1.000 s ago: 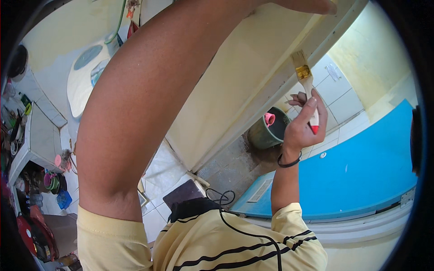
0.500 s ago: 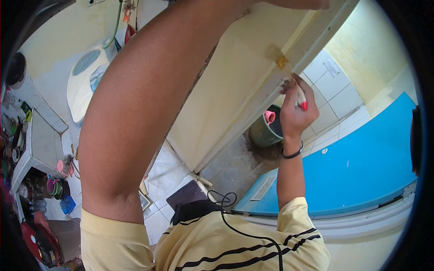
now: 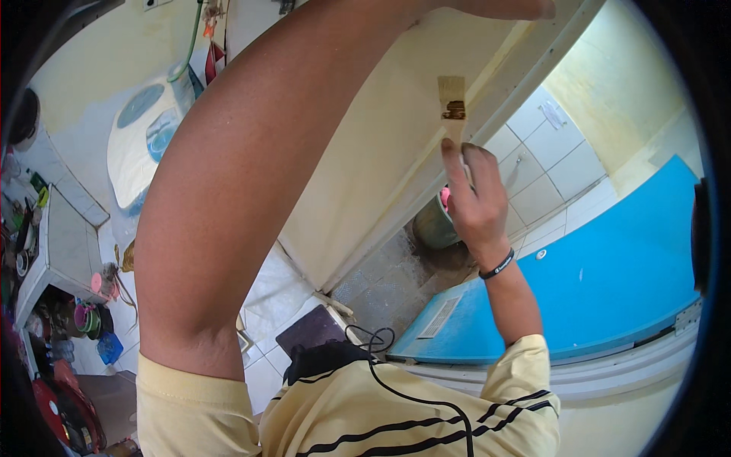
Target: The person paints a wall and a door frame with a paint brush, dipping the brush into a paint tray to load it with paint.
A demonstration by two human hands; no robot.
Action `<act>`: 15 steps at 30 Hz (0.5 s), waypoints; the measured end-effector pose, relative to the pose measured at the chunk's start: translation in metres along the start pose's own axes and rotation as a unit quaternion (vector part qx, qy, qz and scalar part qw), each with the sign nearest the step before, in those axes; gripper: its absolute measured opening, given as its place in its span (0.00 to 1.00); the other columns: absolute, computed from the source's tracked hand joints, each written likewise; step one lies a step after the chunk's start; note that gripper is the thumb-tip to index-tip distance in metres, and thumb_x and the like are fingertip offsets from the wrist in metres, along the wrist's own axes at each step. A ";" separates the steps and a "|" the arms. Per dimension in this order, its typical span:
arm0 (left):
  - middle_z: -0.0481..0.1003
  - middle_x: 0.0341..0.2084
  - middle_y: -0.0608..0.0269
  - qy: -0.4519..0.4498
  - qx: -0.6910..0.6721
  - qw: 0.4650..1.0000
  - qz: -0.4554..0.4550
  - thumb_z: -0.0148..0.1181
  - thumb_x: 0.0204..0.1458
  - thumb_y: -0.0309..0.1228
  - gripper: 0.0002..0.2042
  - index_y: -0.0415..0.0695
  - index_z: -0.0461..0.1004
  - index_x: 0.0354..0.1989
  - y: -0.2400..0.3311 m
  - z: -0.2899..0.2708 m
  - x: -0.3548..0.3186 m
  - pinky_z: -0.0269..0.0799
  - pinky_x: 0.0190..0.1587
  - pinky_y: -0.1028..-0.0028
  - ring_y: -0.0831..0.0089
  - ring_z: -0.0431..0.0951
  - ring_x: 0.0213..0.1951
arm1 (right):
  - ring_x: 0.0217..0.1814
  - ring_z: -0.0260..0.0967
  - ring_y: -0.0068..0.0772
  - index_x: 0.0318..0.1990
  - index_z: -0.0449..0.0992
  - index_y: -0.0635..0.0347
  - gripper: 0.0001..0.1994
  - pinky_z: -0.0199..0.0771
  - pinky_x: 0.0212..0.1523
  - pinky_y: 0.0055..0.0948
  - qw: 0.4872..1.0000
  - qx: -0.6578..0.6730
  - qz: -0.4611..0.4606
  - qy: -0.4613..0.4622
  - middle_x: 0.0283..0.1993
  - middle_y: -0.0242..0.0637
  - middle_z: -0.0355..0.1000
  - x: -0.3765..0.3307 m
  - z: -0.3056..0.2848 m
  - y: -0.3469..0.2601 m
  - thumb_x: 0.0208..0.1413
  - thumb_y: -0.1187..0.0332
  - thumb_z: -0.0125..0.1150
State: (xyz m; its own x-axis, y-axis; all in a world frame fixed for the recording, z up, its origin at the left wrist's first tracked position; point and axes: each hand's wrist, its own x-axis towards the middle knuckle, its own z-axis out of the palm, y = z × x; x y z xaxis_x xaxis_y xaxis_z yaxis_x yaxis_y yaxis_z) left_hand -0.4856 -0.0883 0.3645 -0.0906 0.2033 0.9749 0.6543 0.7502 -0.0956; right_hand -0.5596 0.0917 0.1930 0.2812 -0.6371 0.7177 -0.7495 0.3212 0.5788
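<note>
fingers of right hand gripping paintbrush against cream door, left hand fingers unclear, pale rectangular sticker on wall tile

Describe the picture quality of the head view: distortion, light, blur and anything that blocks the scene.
Head view: strong fisheye, so the cream door and the blue panel bend toward a black rim; daylight is even, with no harsh glare; the left arm sits close and hides much of the middle; the right hand and its paintbrush read fairly sharp; clutter at the left edge is small and squeezed.

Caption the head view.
Right hand holds a paintbrush against a cream wall; left arm raised overhead.
</note>
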 end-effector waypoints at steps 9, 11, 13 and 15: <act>0.66 0.57 0.34 -0.054 -0.014 0.998 -0.031 0.59 0.45 0.31 0.33 0.35 0.59 0.62 -0.016 -0.005 0.009 0.61 0.63 0.64 0.48 0.65 0.61 | 0.30 0.69 0.43 0.45 0.75 0.69 0.19 0.74 0.30 0.30 0.958 0.253 0.047 -0.126 0.32 0.42 0.70 -0.025 -0.022 -0.044 0.41 0.80 0.64; 0.66 0.57 0.34 -0.047 -0.005 0.999 -0.015 0.60 0.46 0.31 0.33 0.36 0.59 0.62 -0.009 -0.005 0.002 0.60 0.63 0.64 0.48 0.65 0.62 | 0.31 0.71 0.40 0.44 0.76 0.68 0.17 0.74 0.30 0.30 0.951 0.285 0.094 -0.071 0.33 0.43 0.72 -0.030 -0.010 -0.046 0.43 0.79 0.64; 0.66 0.57 0.34 -0.043 0.015 0.999 0.001 0.60 0.46 0.31 0.32 0.36 0.59 0.62 -0.010 -0.010 0.000 0.60 0.64 0.64 0.48 0.64 0.63 | 0.32 0.73 0.38 0.43 0.77 0.67 0.14 0.74 0.30 0.29 0.937 0.323 0.135 -0.008 0.34 0.43 0.75 -0.038 0.004 -0.056 0.45 0.78 0.65; 0.65 0.58 0.35 -0.049 -0.016 0.999 -0.017 0.60 0.48 0.31 0.32 0.37 0.59 0.63 -0.023 -0.005 0.009 0.59 0.64 0.63 0.48 0.64 0.64 | 0.30 0.76 0.37 0.38 0.79 0.68 0.07 0.76 0.32 0.28 0.873 0.336 0.350 0.043 0.34 0.45 0.77 -0.049 0.020 -0.063 0.51 0.78 0.64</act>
State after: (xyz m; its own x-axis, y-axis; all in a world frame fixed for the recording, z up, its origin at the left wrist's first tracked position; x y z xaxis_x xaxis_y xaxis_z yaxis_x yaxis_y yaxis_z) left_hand -0.4977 -0.1065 0.3761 -0.1850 0.2406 0.9528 0.6730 0.7375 -0.0555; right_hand -0.5379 0.0893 0.1134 -0.3644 -0.3851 0.8479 -0.9302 0.1078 -0.3509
